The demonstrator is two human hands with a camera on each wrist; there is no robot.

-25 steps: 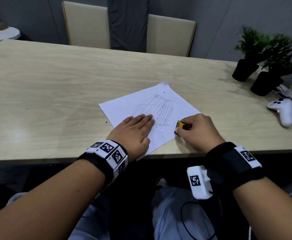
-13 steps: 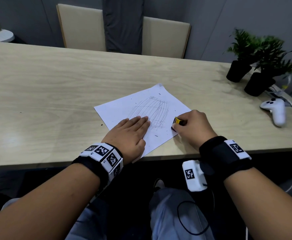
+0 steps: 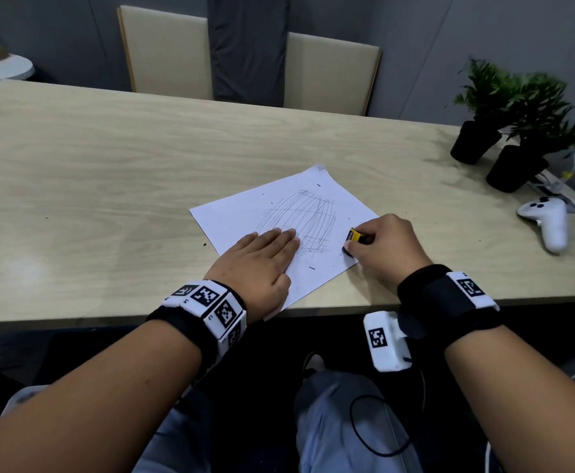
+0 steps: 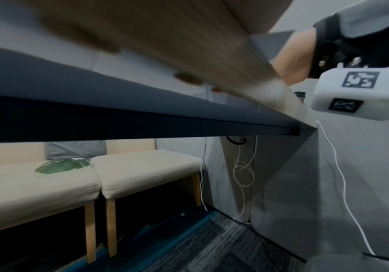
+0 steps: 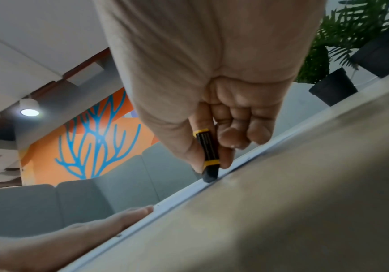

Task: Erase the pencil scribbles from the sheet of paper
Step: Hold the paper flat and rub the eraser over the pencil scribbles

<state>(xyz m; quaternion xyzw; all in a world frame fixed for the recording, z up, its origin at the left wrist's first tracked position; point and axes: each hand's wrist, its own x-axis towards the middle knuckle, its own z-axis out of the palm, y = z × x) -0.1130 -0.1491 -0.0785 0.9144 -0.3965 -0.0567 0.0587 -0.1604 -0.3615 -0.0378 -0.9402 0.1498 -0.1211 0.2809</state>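
A white sheet of paper (image 3: 238, 216) lies tilted near the table's front edge, with grey pencil scribbles (image 3: 308, 221) across its middle and dark crumbs scattered on it. My left hand (image 3: 260, 261) lies flat with straight fingers on the sheet's near left part, fingertips at the scribbles' edge. My right hand (image 3: 380, 247) pinches a black eraser in a yellow-and-black sleeve (image 3: 353, 235) at the sheet's right edge. In the right wrist view the eraser (image 5: 208, 156) stands tip-down on the paper edge (image 5: 181, 193), between thumb and fingers.
The wooden table (image 3: 108, 186) carries two black-potted plants (image 3: 497, 131) at the far right and a white game controller (image 3: 548, 220) near them. Two beige chairs (image 3: 330, 73) stand behind the table. In the left wrist view only the table's underside (image 4: 119, 110) shows.
The right hand with the eraser has stayed at the sheet's right edge, shifting only slightly. The left hand remains flat on the paper. More dark crumbs show on the sheet.
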